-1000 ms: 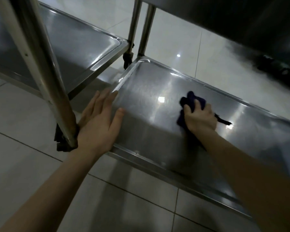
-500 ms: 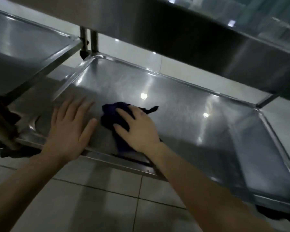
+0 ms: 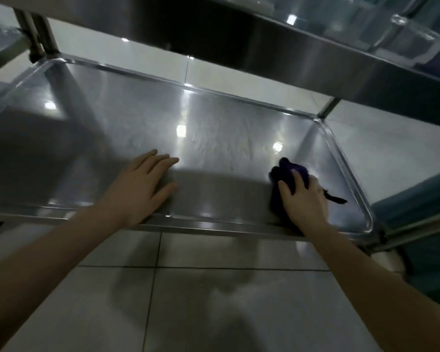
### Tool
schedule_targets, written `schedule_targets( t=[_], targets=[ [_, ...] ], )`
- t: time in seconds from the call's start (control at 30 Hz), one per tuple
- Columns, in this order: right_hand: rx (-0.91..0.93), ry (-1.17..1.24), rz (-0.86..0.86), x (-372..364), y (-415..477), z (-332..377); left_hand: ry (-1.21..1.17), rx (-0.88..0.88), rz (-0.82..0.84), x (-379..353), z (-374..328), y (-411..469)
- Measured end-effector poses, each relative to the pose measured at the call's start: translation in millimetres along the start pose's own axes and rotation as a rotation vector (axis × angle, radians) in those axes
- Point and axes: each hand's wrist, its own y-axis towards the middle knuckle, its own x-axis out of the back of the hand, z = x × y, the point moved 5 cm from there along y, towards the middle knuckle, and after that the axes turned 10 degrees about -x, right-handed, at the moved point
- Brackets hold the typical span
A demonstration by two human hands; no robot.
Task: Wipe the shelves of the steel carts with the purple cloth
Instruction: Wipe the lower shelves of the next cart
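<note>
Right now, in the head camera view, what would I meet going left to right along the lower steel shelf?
Pair of upright steel posts → left hand flat on the shiny steel lower shelf → right hand holding the crumpled purple cloth → the shelf's rounded right rim.

Bottom shelf (image 3: 214, 138) of steel cart fills ctr. L hand (image 3: 140, 189) lies flat on it at 9 o'clock, by front rim. R hand (image 3: 302, 201) at 3 o'clock holds bunched purple cloth (image 3: 283, 168) down (dark tail sticks out at 3). Upper shelf (image 3: 290, 47) at 12.
</note>
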Motion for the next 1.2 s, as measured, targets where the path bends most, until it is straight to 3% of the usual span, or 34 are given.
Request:
schedule_targets(
  t=[0.1, 0.27, 0.4, 0.53, 0.73, 0.87, 1.03, 1.13, 1.2],
  targets=[
    [0.174, -0.020, 0.048, -13, -35, 58, -0.020, -0.042, 0.025, -8, -17, 11],
    [0.685, 0.083, 0.214, -46, -116, 176, -0.048, -0.051, 0.032, -4, -17, 6],
    [0.798, 0.242, 0.289, -30, -122, 163, -0.031, -0.045, 0.125, 10, -9, -10],
    [0.985, 0.233, 0.281, -9, -129, 123, -0.081, -0.146, 0.185, 10, -36, -22],
    [0.756, 0.334, 0.464, -4, -117, 93, -0.084, -0.174, 0.102, -1, -61, -16],
    [0.807, 0.229, 0.379, 10, -131, 98, -0.102, -0.151, 0.086, -4, -77, -27],
    [0.815, 0.142, 0.409, 37, -139, 107, -0.271, -0.072, 0.060, 24, -92, -40],
    [0.793, 0.166, 0.479, 60, -145, 118, -0.275, -0.036, 0.057, 58, -98, -44],
    [0.754, 0.169, 0.563, 79, -160, 128, -0.221, 0.005, 0.144, 84, -106, -47]
  ],
)
